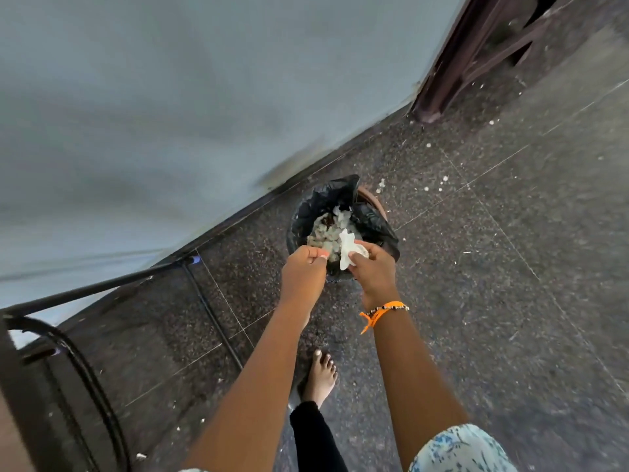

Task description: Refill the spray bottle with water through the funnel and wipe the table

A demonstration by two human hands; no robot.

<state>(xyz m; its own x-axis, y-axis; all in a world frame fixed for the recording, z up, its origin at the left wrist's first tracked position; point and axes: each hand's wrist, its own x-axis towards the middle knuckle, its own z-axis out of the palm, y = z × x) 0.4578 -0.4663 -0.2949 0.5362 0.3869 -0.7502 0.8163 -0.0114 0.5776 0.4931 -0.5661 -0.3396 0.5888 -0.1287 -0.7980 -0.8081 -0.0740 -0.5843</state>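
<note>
Right hand (pixel 374 274): my fingers pinch a crumpled white tissue (pixel 349 252) over the bin (pixel 371 223).
Left hand (pixel 304 270): fingers curled, thumb to fingertips, holding nothing I can make out.
Bin: black-lined, on the floor by the wall.

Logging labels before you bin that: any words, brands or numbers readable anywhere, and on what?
None can be read.
Tissue held in the right hand: plain white, no print.
Black bin liner: no label visible.
Orange wristband: beads too small to tell if lettered.
</note>
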